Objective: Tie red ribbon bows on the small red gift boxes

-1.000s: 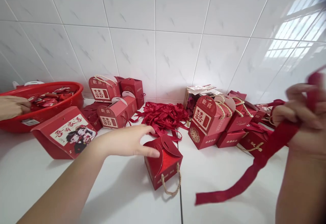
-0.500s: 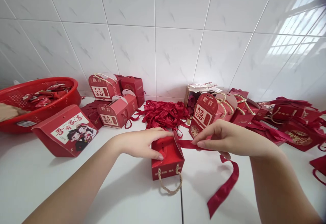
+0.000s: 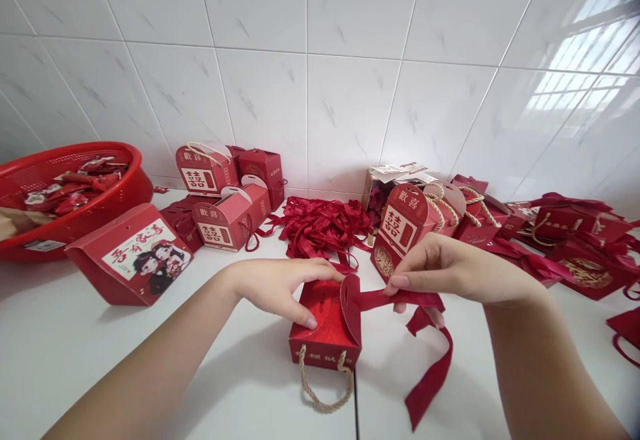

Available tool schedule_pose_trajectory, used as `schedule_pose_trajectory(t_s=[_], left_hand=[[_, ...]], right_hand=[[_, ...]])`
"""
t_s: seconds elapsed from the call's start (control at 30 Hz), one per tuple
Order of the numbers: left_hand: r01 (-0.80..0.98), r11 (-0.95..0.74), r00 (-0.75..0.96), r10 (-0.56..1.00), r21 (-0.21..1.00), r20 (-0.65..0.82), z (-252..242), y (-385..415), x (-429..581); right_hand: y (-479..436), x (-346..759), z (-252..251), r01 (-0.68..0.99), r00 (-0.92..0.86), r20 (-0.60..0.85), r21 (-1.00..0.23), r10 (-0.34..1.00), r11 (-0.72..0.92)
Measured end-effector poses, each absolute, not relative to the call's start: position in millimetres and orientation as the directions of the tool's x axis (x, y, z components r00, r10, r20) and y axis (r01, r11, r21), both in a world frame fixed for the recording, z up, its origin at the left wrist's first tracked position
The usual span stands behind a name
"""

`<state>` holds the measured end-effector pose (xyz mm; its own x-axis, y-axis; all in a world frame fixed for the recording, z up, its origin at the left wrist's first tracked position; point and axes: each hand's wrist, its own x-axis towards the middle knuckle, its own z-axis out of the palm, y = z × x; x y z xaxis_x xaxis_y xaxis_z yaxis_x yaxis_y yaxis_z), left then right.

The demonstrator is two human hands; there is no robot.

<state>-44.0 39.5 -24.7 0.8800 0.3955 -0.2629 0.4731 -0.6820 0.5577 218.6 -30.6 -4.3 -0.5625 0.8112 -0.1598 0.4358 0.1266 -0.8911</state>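
Note:
A small red gift box [image 3: 324, 333] with a rope handle stands on the white counter in front of me. My left hand [image 3: 280, 285] rests on its top, thumb and fingers gripping the box near the upright flap. My right hand [image 3: 440, 270] pinches a red ribbon [image 3: 430, 353] whose end meets the flap of the box. The rest of the ribbon curls down onto the counter to the right.
A pile of loose red ribbons [image 3: 320, 225] lies behind the box. Several red gift boxes [image 3: 215, 193] stand at the back left, more boxes [image 3: 415, 223] at the back right. A red basket [image 3: 75, 190] with packets and a printed red box [image 3: 133, 257] sit at left.
My right hand brought the ribbon from the far right to the box flap. The box turned and tipped slightly toward me. Another person's hand at the basket is gone from view.

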Motion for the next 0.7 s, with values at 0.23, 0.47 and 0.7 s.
schedule_pose_trajectory(t_s=[0.23,0.47,0.7], left_hand=[[0.544,-0.638,0.834,0.480,0.544,-0.272,-23,35,-41],[0.585,-0.536,0.777,0.586,0.609,-0.230,-27,32,-31],[0.536,-0.478,0.778,0.600,0.696,-0.186,-32,34,-27]], right_hand=[[-20,215,-16,0.411,-0.535,-0.174,-0.909,0.827,0.074],[-17,215,-20,0.388,-0.572,-0.174,-0.919,0.801,0.077],[-16,212,-23,0.289,-0.583,-0.183,-0.957,0.792,-0.008]])
